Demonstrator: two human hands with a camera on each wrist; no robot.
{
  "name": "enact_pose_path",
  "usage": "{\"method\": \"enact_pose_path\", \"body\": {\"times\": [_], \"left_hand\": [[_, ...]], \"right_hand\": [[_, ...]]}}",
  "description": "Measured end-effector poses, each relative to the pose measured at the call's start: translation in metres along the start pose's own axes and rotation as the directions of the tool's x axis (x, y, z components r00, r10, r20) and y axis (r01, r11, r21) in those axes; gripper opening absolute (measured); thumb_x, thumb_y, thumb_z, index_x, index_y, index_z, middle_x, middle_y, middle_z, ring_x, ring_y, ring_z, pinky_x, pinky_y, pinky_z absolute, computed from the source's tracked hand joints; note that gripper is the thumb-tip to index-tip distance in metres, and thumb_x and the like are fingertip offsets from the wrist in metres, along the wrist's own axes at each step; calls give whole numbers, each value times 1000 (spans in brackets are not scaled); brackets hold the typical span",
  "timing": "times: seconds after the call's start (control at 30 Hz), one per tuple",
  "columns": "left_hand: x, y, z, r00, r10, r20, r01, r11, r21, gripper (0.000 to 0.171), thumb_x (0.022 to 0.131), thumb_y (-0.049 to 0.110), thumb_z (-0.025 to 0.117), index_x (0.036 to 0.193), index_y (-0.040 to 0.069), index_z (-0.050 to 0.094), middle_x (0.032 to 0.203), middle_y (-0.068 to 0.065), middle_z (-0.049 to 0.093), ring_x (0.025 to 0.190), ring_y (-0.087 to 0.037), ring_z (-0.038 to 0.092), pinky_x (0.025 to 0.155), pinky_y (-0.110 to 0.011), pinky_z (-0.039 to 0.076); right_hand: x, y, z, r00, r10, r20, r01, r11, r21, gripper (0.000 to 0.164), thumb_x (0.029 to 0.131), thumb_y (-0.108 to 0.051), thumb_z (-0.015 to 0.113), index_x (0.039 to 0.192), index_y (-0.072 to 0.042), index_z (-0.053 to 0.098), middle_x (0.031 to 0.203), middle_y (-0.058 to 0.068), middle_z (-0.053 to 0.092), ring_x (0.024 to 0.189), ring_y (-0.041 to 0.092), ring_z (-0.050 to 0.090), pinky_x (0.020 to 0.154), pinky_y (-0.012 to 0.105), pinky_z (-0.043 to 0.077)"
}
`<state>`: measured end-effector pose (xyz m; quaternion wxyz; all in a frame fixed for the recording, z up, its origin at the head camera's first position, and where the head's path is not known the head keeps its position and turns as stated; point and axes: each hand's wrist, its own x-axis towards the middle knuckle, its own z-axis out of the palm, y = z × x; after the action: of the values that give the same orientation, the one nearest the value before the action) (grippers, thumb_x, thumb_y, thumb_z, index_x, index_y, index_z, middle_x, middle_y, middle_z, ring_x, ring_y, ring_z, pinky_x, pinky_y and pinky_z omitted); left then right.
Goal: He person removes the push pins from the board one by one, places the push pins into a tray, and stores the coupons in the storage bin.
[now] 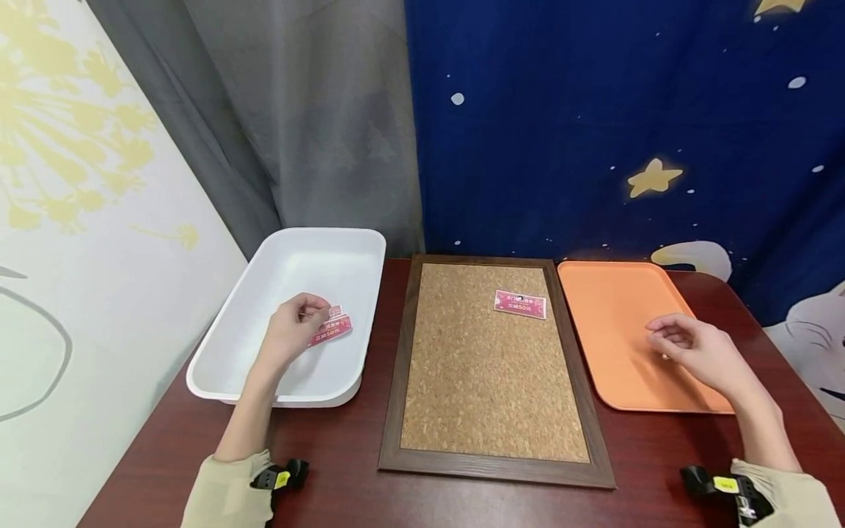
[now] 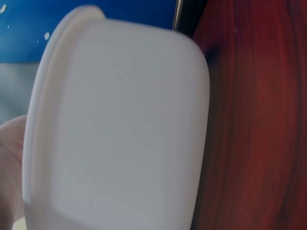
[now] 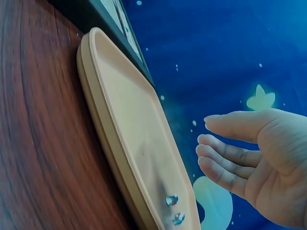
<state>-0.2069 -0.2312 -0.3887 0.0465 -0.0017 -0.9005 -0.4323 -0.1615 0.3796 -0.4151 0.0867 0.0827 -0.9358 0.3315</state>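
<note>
My left hand [image 1: 293,323] is over the white basin, thumb and fingers bent toward each other right at the pink paper coupons [image 1: 331,332]. I cannot tell whether it pinches one of them. In the left wrist view the basin wall hides its fingers, and only part of the hand [image 2: 12,167] shows. My right hand [image 1: 700,352] hovers over the orange tray [image 1: 614,330], its fingers loosely bent. The right wrist view shows a gap between thumb and fingertips with nothing held. Two small shiny pins [image 3: 171,199] lie in the tray beneath this hand.
Between basin [image 1: 310,249] and tray lies a cork board [image 1: 488,381] with a brown wooden frame. One pink coupon [image 1: 520,308] is on its upper right, a small dark pin at its top edge. The dark red table [image 1: 337,469] meets curtains at the back.
</note>
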Motion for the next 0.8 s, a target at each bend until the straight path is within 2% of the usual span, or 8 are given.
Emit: {"method": "enact_pose_path", "body": {"times": [0.1,0.23,0.33,0.53,0.73,0.8], "left_hand": [[-1,6,5,999,38,19,-37,999,-24,21,100,14,59,112,-2,64,95,-13,62,83,-23,54,70,-25,44],[-2,17,14,996,74,58,-69,995,-78,20,100,14,60,111,-2,64,98,-19,65,85,-32,63,72,-25,52],[-2,25,21,992,96,77,-88,991,-106,18,100,11,60,111,-2,64,98,-21,66,88,-36,67,72,-25,53],[1,39,34,987,134,86,-124,986,-113,16,99,12,61,109,0,65,94,-14,67,82,-27,66,68,-24,47],[2,52,49,980,161,118,-141,977,-159,15,99,12,62,108,1,65,97,-14,68,91,-38,68,72,-27,50],[2,57,54,978,165,125,-144,976,-163,14,99,12,62,107,3,66,96,-13,68,91,-37,68,72,-29,50]], "right_hand": [[4,-7,4,1000,-3,5,3,1000,-2,22,96,-13,70,112,2,67,99,16,70,77,-2,62,63,15,49],[11,-16,10,1000,-15,1,15,1000,0,22,96,-16,70,111,0,68,99,15,71,79,-3,61,65,13,48],[16,-22,14,999,-42,-6,42,999,15,20,96,-14,71,109,1,68,98,14,70,80,-4,61,67,11,47],[25,-31,20,995,-102,-11,103,992,66,16,96,-9,69,107,3,68,96,14,70,81,-2,60,69,11,47],[28,-40,26,992,-127,-15,128,990,55,14,96,-9,69,105,2,69,96,12,71,81,1,62,70,11,47],[29,-42,27,991,-130,-15,131,990,50,14,96,-10,68,105,1,69,96,12,72,81,1,62,70,12,47]]}}
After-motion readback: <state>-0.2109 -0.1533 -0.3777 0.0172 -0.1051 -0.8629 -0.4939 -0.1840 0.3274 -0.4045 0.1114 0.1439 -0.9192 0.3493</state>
